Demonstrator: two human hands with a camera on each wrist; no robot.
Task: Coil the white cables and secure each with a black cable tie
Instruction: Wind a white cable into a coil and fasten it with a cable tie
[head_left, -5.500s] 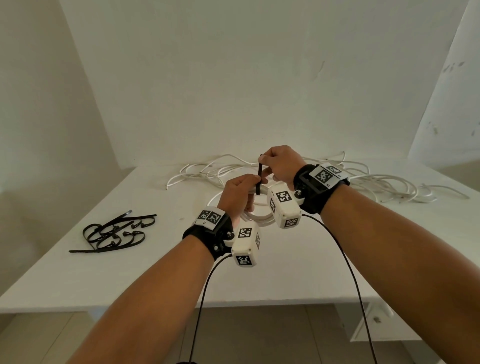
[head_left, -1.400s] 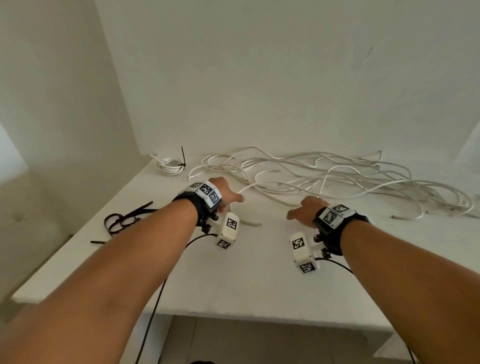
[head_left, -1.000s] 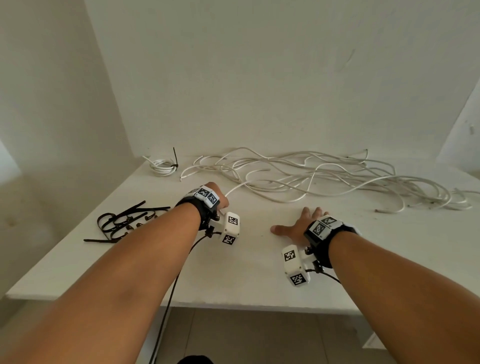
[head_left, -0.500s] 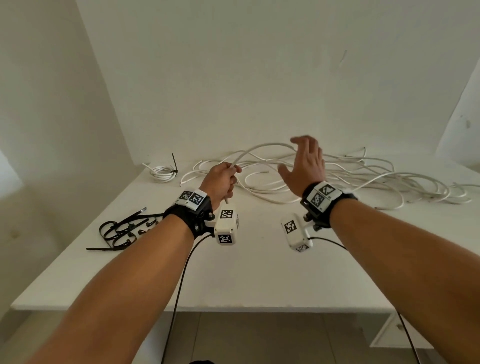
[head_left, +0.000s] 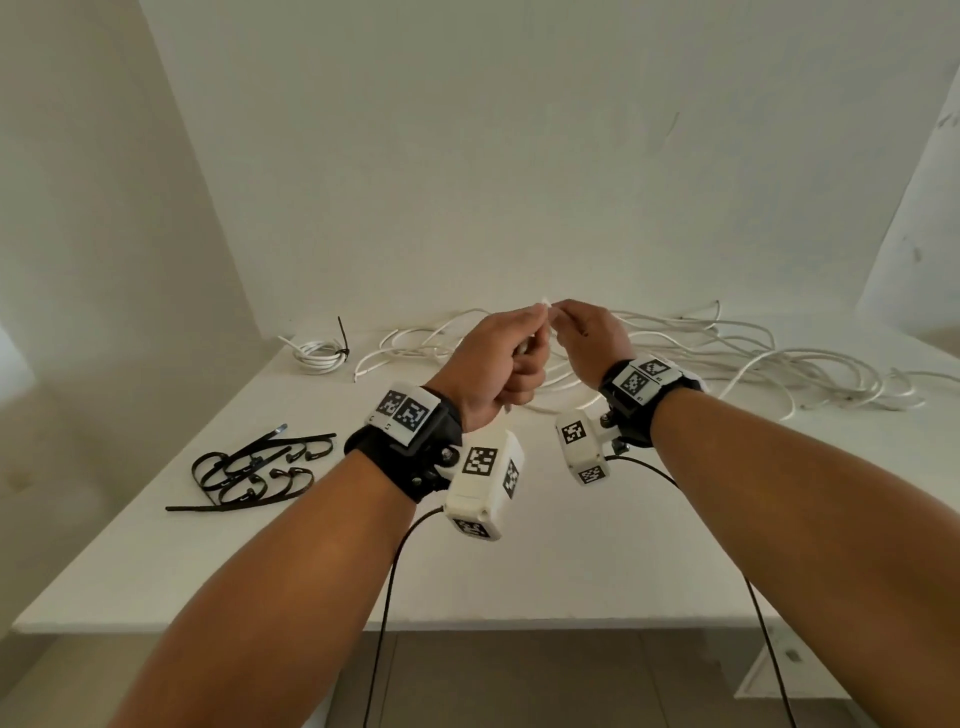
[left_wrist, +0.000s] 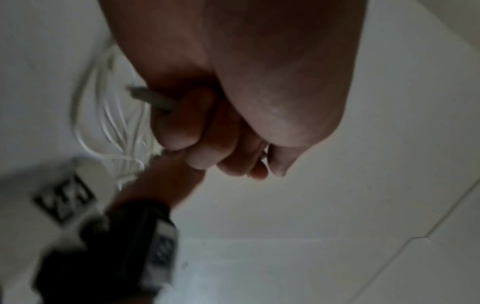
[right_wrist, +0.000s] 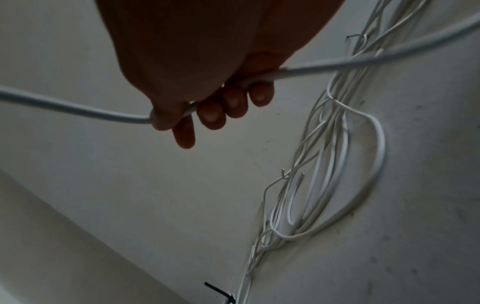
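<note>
Above the bench (head_left: 311, 545), my left hand (head_left: 493, 358) and right hand (head_left: 587, 332) each grasp 1 white cable (right_wrist: 78, 112).

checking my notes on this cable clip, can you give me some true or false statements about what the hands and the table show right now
1. Both hands hold the same white cable. True: the left hand grips it in a fist and the right hand curls round it.
2. The black cable ties lie to the right of the hands. False: they lie to the left, on the table.
3. One coiled cable already bears a black tie. True.
4. The right hand pinches a black tie. False: it holds only the cable.
5. The loose cables lie at the far side of the table. True.
</note>
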